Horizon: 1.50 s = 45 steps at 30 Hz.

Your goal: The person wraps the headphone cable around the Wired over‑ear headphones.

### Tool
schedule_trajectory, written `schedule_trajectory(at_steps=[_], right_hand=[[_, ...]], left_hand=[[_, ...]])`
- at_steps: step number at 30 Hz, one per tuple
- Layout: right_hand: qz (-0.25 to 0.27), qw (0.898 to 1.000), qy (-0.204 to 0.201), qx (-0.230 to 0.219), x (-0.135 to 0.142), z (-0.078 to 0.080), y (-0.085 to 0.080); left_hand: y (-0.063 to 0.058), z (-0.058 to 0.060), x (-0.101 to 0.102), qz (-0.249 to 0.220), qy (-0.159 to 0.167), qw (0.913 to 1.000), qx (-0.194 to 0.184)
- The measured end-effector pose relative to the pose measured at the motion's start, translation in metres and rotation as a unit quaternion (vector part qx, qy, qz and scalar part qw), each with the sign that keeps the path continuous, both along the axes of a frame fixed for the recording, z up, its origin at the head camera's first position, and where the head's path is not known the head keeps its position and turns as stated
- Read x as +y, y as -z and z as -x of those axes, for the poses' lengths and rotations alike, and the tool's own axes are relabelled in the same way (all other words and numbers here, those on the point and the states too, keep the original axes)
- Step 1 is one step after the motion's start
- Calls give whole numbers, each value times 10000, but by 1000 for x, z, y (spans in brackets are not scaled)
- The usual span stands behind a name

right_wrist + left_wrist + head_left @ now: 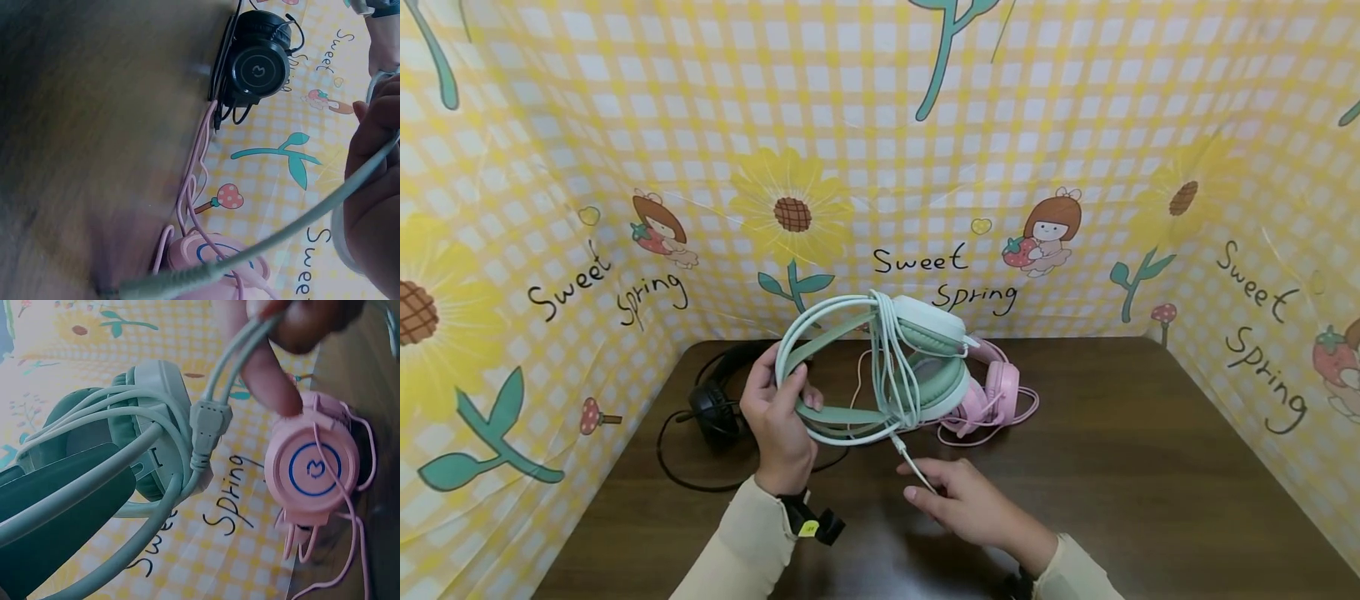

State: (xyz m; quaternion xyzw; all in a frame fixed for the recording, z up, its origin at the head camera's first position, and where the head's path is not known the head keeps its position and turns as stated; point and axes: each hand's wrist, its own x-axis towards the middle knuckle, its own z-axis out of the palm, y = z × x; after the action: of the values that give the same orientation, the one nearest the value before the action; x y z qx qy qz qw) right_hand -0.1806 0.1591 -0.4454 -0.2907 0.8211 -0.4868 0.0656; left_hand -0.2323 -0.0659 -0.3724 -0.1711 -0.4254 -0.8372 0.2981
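Observation:
My left hand (778, 421) grips the headband of a pair of mint-green headphones (931, 327), holding it above the table. Their cable (895, 358) is wound several times across the band beside the ear cups. Its loose end runs down to my right hand (970, 504), which pinches it between thumb and fingers. In the left wrist view a Y-shaped cable splitter (209, 422) hangs by the ear cups, with two strands going up into the right hand's fingers. The right wrist view shows the cable's plug end (169, 281) sticking out past the right hand (378, 194).
Behind the mint pair, pink headphones (1000, 387) with a pink cable lie on the brown table (1112, 483). Black headphones (715, 408) with a looped black cable lie at the left. A yellow checked cloth (880, 125) stands around the back and sides.

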Motion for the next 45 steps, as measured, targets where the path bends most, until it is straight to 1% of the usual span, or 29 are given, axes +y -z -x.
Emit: schedule_trajectory(at_steps=[5,10,16,21,24,27,31,34,38,41,45], right_hand=[[-170,9998,-46,99,5,-4,-3],[-136,9995,-254,-96,10,-11,-5],[-137,9989,-443,-20,17,-19,-7],[-127,9990,-421,47,24,-26,-15],[-182,9989,-407,137,28,-29,-20],[-222,9982,-450,333,31,-32,-25],[-211,9961,-510,683,34,-37,-32],[-302,9912,-479,1195,36,-39,-38],[-480,9809,-433,1835,38,-40,-46],[-463,9795,-498,1898,39,-41,-53],[-299,9780,-498,2002,43,-42,-61]], left_hand=[[2,1,-4,308,-249,9992,34],[5,3,-10,721,-569,9956,178],[9,3,-19,1226,-841,9885,262],[11,4,-26,1548,-1009,9824,279],[13,5,-30,1695,-1057,9796,241],[15,5,-33,1848,-1098,9765,164],[19,4,-35,2041,-1056,9732,64],[21,2,-35,2239,-1020,9693,-26],[24,0,-35,2396,-921,9665,-39],[25,-1,-34,2518,-879,9638,-4],[25,-2,-34,2831,-869,9551,20]])
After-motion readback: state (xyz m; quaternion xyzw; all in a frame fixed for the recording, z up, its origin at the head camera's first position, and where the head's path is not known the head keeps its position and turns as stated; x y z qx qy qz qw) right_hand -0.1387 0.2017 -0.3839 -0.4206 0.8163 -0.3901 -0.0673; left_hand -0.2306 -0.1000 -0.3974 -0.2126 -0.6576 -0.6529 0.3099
